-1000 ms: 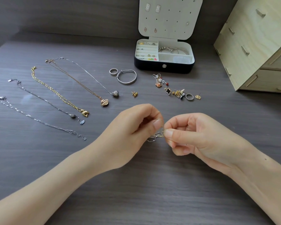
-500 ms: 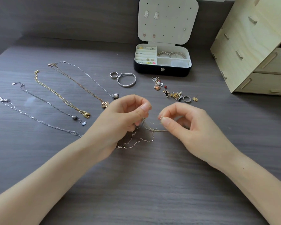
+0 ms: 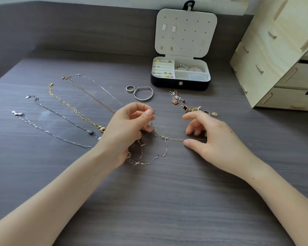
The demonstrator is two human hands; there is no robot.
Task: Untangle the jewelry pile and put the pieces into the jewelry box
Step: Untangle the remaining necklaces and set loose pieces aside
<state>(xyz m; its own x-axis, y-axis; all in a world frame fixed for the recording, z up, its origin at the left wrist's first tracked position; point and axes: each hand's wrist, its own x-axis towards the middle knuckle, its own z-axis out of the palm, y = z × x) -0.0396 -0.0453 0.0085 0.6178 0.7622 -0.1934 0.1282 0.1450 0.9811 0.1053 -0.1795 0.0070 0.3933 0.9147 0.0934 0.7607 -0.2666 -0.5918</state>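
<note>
Where two bare forearms reach in from the near edge of the dark wood-grain table (image 3: 149, 201), the tangled chains (image 3: 156, 158) lie on the tabletop between the hands. I make out two strands: a looping silver link chain, and one fine gold chain (image 3: 174, 139) running off to the right.

The left hand (image 3: 130, 128) is raised at the left edge of the knot with its fingers curled. Thumb and forefinger are pinched on a tiny end piece, and a strand rises from the tangle into the hand. The right hand (image 3: 219, 139) is loose, its fingers spread and gently bent, gripping nothing. Its thumb tip is down on the table at the fine gold chain, which passes under the palm.

Further left, five necklaces (image 3: 75, 110) are laid out straight, side by side and apart: three silver, one chunky gold and one thin rose-gold.

Beyond the hands sit one silver ring (image 3: 130, 88) and one silver bangle (image 3: 143, 94), just beside each other. To their right is a scatter of small pieces (image 3: 194, 108) including a black clover charm; they are too crowded to count.

Behind these stands the one jewelry box (image 3: 180, 84), black outside and white inside. Its lid is upright with five earrings pinned to it. Small pieces sit in the left slots and bracelets in the rear right compartment. One pale wooden drawer unit (image 3: 274, 59) stands at far right.
</note>
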